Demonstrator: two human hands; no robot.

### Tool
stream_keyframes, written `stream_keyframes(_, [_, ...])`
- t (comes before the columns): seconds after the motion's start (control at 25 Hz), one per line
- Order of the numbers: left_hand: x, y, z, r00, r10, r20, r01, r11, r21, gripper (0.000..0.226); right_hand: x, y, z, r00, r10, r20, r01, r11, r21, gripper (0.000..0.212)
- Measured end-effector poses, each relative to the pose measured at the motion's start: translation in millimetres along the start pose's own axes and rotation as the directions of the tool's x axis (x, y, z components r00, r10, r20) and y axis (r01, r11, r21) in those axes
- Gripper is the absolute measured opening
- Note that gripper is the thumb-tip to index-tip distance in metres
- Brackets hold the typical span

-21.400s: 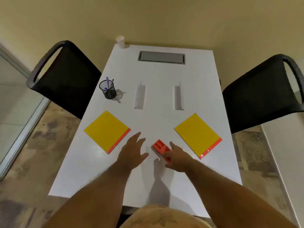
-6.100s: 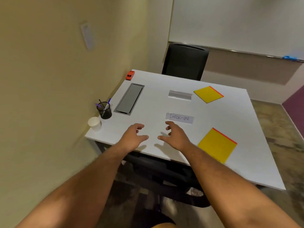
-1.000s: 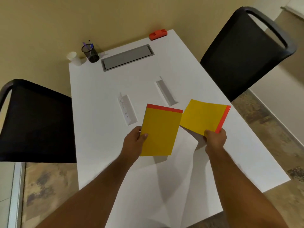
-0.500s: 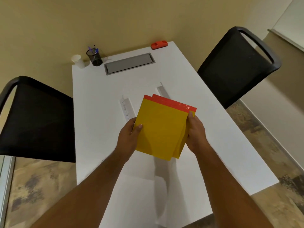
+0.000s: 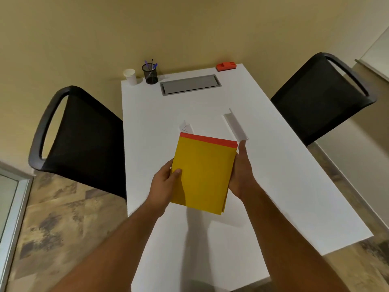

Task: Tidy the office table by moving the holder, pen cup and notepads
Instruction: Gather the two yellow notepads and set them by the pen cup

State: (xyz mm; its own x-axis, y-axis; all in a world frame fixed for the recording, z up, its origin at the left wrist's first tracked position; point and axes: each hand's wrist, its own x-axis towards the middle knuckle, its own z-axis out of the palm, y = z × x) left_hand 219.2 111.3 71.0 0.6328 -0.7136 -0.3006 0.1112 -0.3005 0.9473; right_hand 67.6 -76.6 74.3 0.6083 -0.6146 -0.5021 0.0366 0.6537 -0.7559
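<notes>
Two yellow notepads with red top strips are stacked together and held above the middle of the white table. My left hand grips their left edge, thumb on top. My right hand holds their right edge. The black mesh pen cup with several pens stands at the far left corner. The red holder lies at the far right corner by the wall.
A white paper cup stands left of the pen cup. A grey cable hatch is set into the far end. Two white name signs stand mid-table, one partly hidden by the notepads. Black chairs flank both sides.
One second ago each hand held a separate notepad. They came together into one stack, and the edges are now squared up between both hands.
</notes>
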Motion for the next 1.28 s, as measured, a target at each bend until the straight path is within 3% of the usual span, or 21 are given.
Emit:
stream_keyframes(0.12, [-13,-14,-41,1.000,0.024,-0.009,-0.025,0.999,-0.035,0.038,-25,28,45,0.996,-0.087,0.031,0.090,0.991,-0.095,0.055])
stream_keyframes(0.28, [-33,-22,-105,0.998,0.008,-0.057,-0.016,0.990,-0.142,0.041,-63,87,102,0.969,-0.240,-0.062,0.223,0.952,-0.212,0.050])
stream_keyframes(0.56, [-58,-20,-194,1.000,-0.006,-0.029,-0.002,0.965,-0.261,0.043,-125,162,199,0.910,-0.357,-0.211,0.214,0.840,-0.498,0.044])
stream_keyframes(0.92, [-53,-7,-262,0.997,0.076,-0.031,-0.081,0.957,-0.279,0.044,-119,179,263,0.870,-0.457,-0.187,0.307,0.798,-0.519,0.036])
stream_keyframes(1.28, [23,19,-257,0.998,0.048,0.038,-0.040,0.980,-0.196,0.044,-48,163,266,0.850,-0.443,-0.284,0.302,0.853,-0.425,0.032])
